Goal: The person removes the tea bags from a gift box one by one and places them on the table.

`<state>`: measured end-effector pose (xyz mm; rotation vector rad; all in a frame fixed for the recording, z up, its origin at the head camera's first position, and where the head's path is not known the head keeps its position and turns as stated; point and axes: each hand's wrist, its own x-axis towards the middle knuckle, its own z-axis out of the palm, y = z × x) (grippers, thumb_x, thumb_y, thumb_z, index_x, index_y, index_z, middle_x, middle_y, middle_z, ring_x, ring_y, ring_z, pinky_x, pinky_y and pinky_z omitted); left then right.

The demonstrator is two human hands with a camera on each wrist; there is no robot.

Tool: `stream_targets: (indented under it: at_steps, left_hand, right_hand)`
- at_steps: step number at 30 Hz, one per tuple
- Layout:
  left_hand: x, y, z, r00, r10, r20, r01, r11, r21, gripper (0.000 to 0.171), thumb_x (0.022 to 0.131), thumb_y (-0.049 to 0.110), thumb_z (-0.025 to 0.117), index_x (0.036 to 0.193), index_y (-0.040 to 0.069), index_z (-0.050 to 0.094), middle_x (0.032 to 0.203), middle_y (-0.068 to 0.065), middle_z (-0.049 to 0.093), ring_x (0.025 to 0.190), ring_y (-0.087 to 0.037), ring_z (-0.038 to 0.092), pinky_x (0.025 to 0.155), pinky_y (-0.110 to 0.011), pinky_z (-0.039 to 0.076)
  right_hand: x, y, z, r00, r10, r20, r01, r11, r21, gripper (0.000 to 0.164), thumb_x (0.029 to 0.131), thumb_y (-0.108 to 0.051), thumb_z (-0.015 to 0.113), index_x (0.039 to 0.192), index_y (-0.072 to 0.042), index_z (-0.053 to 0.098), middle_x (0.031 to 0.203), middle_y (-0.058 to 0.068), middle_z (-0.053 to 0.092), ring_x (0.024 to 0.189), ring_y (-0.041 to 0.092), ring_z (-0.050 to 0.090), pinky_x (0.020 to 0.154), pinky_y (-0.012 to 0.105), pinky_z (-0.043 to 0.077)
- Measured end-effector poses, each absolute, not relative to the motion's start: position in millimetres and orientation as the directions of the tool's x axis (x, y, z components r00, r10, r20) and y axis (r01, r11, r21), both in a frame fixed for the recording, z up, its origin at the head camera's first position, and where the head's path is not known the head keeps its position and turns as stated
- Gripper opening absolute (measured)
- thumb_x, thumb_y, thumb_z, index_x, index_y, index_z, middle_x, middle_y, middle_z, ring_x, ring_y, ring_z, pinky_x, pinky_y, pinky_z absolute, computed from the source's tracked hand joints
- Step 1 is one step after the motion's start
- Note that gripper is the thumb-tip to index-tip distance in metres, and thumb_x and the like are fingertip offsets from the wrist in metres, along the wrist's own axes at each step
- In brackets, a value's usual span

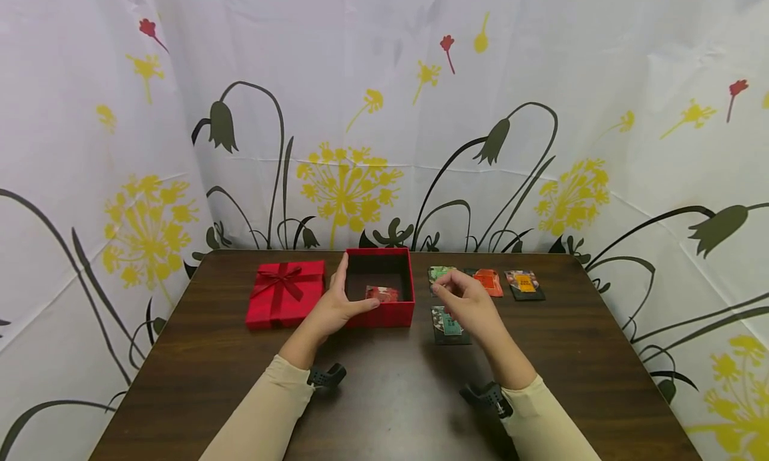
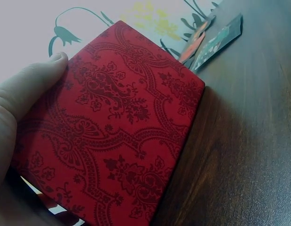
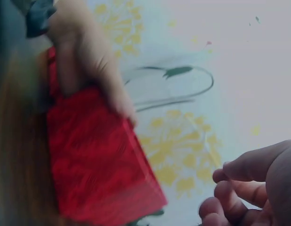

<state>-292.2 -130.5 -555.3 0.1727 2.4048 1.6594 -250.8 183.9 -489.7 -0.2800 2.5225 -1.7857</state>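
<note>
The left hand (image 1: 333,307) holds a red gift box (image 1: 380,314) at its near left corner, thumb over the front rim and fingers along the left side. Its patterned front (image 2: 112,117) fills much of the left wrist view. Inside the box lies a red sachet (image 1: 382,293). To the right, the right hand (image 1: 471,304) hovers over the sachets with loosely bent fingers and nothing between them. Beneath it are a green sachet (image 1: 440,273), partly hidden, and a dark sachet with a teal label (image 1: 449,326).
An orange-red sachet (image 1: 491,284) and a black sachet with an orange label (image 1: 525,285) lie at the back right of the brown table (image 1: 384,394). Left of the box is a red lid with a ribbon bow (image 1: 285,294). A flowered curtain (image 1: 384,114) hangs behind.
</note>
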Motion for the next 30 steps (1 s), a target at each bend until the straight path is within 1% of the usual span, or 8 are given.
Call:
stream_targets:
  at_steps: [4,8,15,17,21,26,28,30]
  left_hand:
    - [-293,-131,-553,-0.969,0.222,-0.109,-0.023,0.36,0.933,0.137,0.081,0.062,0.091,0.173,0.047,-0.01,0.185,-0.007,0.0,0.168,-0.044,0.012,0.126,-0.079,0.024]
    - [-293,-131,-550,-0.97,0.224,-0.089,-0.01,0.331,0.944,0.137,0.082,0.057,0.092,0.174,0.045,-0.008,0.184,-0.009,0.002,0.167,-0.045,0.013,0.128,-0.077,0.022]
    - [-293,-134,-550,-0.968,0.234,-0.086,-0.002,0.336,0.942,0.131,0.088,0.047,0.089,0.174,0.043,-0.01,0.184,-0.012,0.002,0.166,-0.048,0.015,0.127,-0.079,0.021]
    - [-293,-134,-551,-0.969,0.233,-0.084,-0.002,0.332,0.943,0.131,0.089,0.045,0.09,0.175,0.041,-0.01,0.184,-0.012,0.003,0.166,-0.048,0.016,0.127,-0.079,0.022]
    - [-293,-134,-553,-0.969,0.229,-0.094,-0.011,0.337,0.941,0.132,0.088,0.049,0.09,0.174,0.044,-0.01,0.184,-0.009,0.002,0.166,-0.046,0.017,0.128,-0.077,0.023]
    - [-292,-133,-555,-0.968,0.231,-0.102,-0.017,0.342,0.94,0.137,0.083,0.059,0.091,0.173,0.046,-0.012,0.184,-0.008,0.0,0.167,-0.046,0.014,0.127,-0.078,0.024]
    - [-291,-133,-555,-0.967,0.232,-0.103,-0.019,0.34,0.94,0.139,0.082,0.061,0.091,0.173,0.045,-0.013,0.184,-0.008,0.0,0.167,-0.045,0.014,0.127,-0.078,0.024]
    - [-290,-132,-555,-0.967,0.231,-0.107,-0.023,0.34,0.94,0.14,0.081,0.062,0.091,0.173,0.045,-0.012,0.184,-0.007,-0.001,0.167,-0.044,0.014,0.127,-0.078,0.024]
  right_hand:
    - [-255,165,-474,-0.97,-0.227,0.084,-0.157,0.325,-0.932,0.013,0.107,-0.025,0.072,0.109,-0.012,0.073,0.082,0.009,0.06,0.071,0.027,0.058,0.061,0.031,0.055]
    - [-262,144,-461,-0.951,-0.296,0.084,-0.175,0.293,-0.94,0.016,0.108,-0.024,0.07,0.112,-0.008,0.072,0.085,0.016,0.065,0.076,0.036,0.063,0.066,0.034,0.06]
    - [-281,112,-449,-0.935,-0.355,-0.002,-0.117,0.315,-0.942,0.011,0.108,-0.02,0.069,0.108,-0.009,0.072,0.088,0.012,0.068,0.08,0.03,0.071,0.08,0.053,0.066]
    - [-289,106,-447,-0.93,-0.363,-0.049,-0.084,0.341,-0.936,0.011,0.108,-0.019,0.068,0.108,-0.009,0.072,0.091,0.015,0.069,0.082,0.034,0.073,0.081,0.05,0.067]
    - [-310,94,-447,-0.904,-0.39,-0.175,-0.016,0.44,-0.898,0.015,0.109,-0.019,0.067,0.109,-0.005,0.072,0.099,0.018,0.073,0.096,0.043,0.076,0.075,0.037,0.067]
    - [-331,83,-450,-0.865,-0.41,-0.288,0.003,0.569,-0.822,0.018,0.109,-0.018,0.066,0.111,-0.002,0.074,0.104,0.017,0.075,0.094,0.033,0.078,0.085,0.043,0.068]
    - [-336,79,-451,-0.856,-0.409,-0.316,0.007,0.603,-0.798,0.018,0.108,-0.017,0.066,0.109,-0.002,0.075,0.1,0.014,0.074,0.09,0.029,0.079,0.089,0.046,0.068]
    - [-343,76,-453,-0.848,-0.409,-0.338,-0.001,0.638,-0.77,0.017,0.107,-0.016,0.068,0.107,-0.002,0.076,0.095,0.011,0.074,0.09,0.029,0.08,0.086,0.043,0.068]
